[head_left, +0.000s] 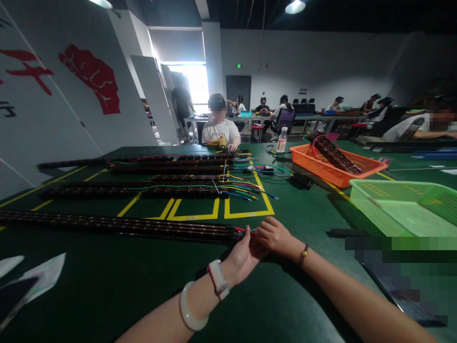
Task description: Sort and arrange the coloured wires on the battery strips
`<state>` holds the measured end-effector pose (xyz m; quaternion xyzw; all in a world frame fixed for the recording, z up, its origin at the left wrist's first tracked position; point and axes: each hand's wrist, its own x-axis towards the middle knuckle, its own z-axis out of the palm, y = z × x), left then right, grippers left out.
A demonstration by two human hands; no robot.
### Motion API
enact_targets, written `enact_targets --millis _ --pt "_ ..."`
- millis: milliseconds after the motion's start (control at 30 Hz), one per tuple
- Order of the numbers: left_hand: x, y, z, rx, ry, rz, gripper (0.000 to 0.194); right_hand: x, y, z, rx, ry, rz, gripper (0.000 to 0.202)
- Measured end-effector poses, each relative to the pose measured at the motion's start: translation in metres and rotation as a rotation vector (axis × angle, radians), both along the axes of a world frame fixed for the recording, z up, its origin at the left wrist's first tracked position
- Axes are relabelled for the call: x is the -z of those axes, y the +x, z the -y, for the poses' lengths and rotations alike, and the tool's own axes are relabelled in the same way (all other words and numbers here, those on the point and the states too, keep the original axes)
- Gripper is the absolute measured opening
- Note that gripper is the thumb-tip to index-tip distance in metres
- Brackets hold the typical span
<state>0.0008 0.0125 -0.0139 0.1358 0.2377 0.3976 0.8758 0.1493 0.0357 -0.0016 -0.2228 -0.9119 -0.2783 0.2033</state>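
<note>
A long black wire harness (143,226) lies across the green table, its right end reaching my hands. Red and blue wires (240,232) come out of that end. My left hand (246,257) is closed around these wires, thumb up, with a watch and a pale bangle on its arm. Pressed against it from the right is my right hand (273,237), its fingers curled over the wire ends. What exactly lies between the fingers is hidden. Farther back, more black harnesses (135,190) lie side by side, with coloured wires (246,188) fanning out at their right ends.
An orange basket (303,166) holding another dark bundle stands at the right, behind a light green basket (403,195). A bottle (282,141) and a black block (300,181) are near them. Papers (43,276) lie at left. Across the table sits a co-worker (219,128).
</note>
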Motion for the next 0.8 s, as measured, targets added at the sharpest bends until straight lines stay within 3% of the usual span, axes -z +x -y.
enact_targets --millis 233,467,600,800 --pt "-0.002 -0.002 0.001 0.034 0.008 0.030 0.035 -0.002 0.010 0.002 0.033 -0.069 0.088 0.017" --pt "-0.004 -0.003 -0.001 0.077 0.048 0.002 0.044 -0.006 0.028 0.000 0.084 -0.127 -0.080 0.026" --pt "-0.006 -0.004 -0.001 0.124 0.078 -0.029 0.053 -0.003 0.030 -0.004 0.148 -0.155 0.000 0.025" --pt "-0.005 -0.004 0.000 0.133 0.091 -0.068 0.057 0.000 0.026 -0.005 0.123 -0.161 0.045 0.027"
